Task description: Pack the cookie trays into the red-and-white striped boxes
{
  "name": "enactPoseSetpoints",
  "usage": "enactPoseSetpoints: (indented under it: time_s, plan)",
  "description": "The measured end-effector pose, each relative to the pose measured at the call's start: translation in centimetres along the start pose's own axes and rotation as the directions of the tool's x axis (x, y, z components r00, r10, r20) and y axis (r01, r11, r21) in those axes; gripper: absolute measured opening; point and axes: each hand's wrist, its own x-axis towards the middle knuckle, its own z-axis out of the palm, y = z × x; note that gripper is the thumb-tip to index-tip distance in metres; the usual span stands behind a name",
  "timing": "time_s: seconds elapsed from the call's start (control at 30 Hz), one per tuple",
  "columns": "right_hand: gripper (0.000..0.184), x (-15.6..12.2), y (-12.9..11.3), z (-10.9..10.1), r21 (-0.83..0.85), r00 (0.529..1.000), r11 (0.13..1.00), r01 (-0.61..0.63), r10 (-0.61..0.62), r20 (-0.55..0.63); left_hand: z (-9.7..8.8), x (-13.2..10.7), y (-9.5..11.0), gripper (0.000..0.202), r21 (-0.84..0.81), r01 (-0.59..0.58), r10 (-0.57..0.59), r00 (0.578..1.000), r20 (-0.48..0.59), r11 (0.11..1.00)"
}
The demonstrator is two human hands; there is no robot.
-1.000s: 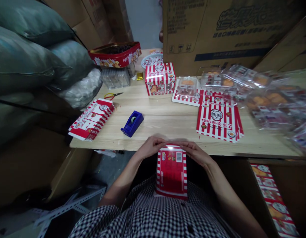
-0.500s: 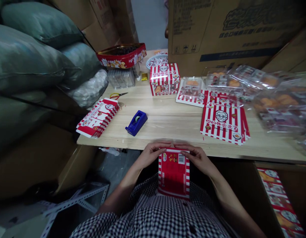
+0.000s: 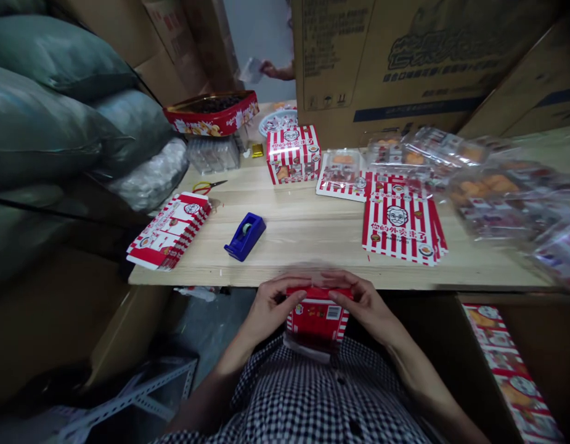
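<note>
Biggest first: table (image 3: 303, 237) is set up as it was half a second ago, large brown carton (image 3: 381, 68) standing at its back. We see the framing shifted, so everything on the table sits a bit left in view. Flat printed boxes (image 3: 398, 231) lie fanned at right, folded-flat stack (image 3: 171, 231) at left, assembled striped box (image 3: 294, 154) upright near the carton; none shifted relative to each other. Our red box (image 3: 318, 316) is in front of us, just off the table edge over our lap. Change: its red face was long in view, now reads shorter and tipped. Our left hand (image 3: 270, 308) pinches its upper left corner, thumb on the face; right hand (image 3: 365, 305) pinches the upper right likewise. Tape dispenser (image 3: 245, 237) unmoved. New: co-worker's hand (image 3: 272, 69) beside the carton, holding a blurred pale packet (image 3: 251, 71).
</note>
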Motion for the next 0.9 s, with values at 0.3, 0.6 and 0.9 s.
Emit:
enactPoseSetpoints:
  time_s: [0.3, 0.6, 0.9]
  plan:
    - [0.04, 0.4, 1.1, 0.3, 0.175, 0.994, 0.981, -0.087, 0.098, -0.055, 0.5, 0.2, -0.6, 0.034, -0.289, 0.345, -0.353, 0.935, 0.024, 0.893]
    - [0.04, 0.2, 0.6, 0.0, 0.136, 0.977, 0.98, -0.143, 0.161, -0.136, 1.2, 0.1, 0.0, 0.03, -0.212, 0.307, -0.325, 0.944, -0.056, 0.928]
    - [0.037, 0.1, 1.6, 0.5, 0.318, 0.958, 0.935, -0.155, 0.221, -0.184, 0.0, 0.5, 0.6, 0.032, -0.112, 0.254, -0.241, 0.964, 0.114, 0.961]
